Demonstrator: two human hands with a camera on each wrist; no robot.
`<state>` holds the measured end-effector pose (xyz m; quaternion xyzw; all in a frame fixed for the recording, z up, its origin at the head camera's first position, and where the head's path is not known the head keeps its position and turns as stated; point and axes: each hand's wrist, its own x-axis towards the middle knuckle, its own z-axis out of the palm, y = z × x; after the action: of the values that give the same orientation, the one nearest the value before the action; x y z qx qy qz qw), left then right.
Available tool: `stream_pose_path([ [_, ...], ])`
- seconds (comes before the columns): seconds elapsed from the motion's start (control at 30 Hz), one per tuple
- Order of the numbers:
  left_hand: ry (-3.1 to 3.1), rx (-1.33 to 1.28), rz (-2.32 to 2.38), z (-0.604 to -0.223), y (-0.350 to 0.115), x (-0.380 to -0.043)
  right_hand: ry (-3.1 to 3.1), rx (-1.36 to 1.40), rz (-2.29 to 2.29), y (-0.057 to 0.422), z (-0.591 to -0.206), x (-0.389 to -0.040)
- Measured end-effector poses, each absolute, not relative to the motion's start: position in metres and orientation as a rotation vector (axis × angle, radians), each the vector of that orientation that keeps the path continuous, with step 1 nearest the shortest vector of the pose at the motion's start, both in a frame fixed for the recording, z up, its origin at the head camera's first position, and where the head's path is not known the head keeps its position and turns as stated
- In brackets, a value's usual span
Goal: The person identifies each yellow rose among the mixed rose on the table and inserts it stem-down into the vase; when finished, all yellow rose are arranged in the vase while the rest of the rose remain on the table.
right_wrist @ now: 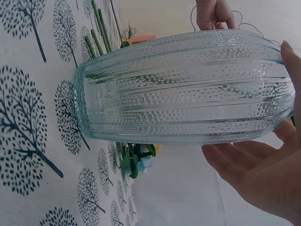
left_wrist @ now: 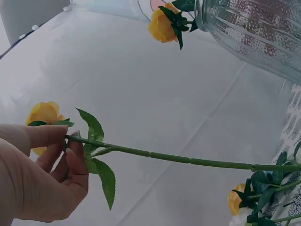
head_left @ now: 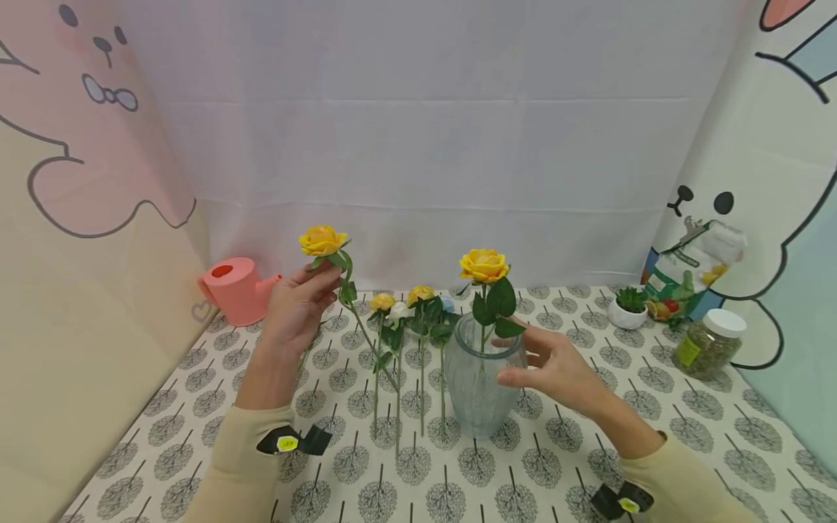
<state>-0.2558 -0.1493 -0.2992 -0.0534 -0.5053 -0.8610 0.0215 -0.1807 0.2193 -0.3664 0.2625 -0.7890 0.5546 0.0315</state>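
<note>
In the head view, my left hand [head_left: 297, 309] pinches a yellow rose [head_left: 322, 240] just below its bloom. Its long green stem [left_wrist: 174, 158] slants down toward the table, with leaves near the fingers. A clear ribbed glass vase [head_left: 480, 396] stands upright on the table, and another yellow rose [head_left: 484, 266] rises out of its mouth. On the vase's right side, my right hand [head_left: 562, 368] holds the upper part, thumb in front and fingers behind. Between the hands lie several flowers, among them a yellow bloom [head_left: 421, 293], a white bloom [head_left: 400, 311] and a blue bloom [head_left: 447, 305].
A pink watering can [head_left: 240, 290] stands at the back left. Toward the back right are a small potted succulent [head_left: 628, 309], a printed bag [head_left: 693, 272] and a white-lidded jar [head_left: 709, 345]. White cloth [head_left: 418, 160] hangs behind the tree-patterned tablecloth [head_left: 353, 465].
</note>
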Motion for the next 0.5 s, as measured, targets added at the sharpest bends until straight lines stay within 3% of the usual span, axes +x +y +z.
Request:
stream_pose_path([
  [0.5,-1.165,-0.49,-2.913,-0.277,-0.143,-0.22,-2.423,0.82,1.721,0.22,-0.367,-0.181],
])
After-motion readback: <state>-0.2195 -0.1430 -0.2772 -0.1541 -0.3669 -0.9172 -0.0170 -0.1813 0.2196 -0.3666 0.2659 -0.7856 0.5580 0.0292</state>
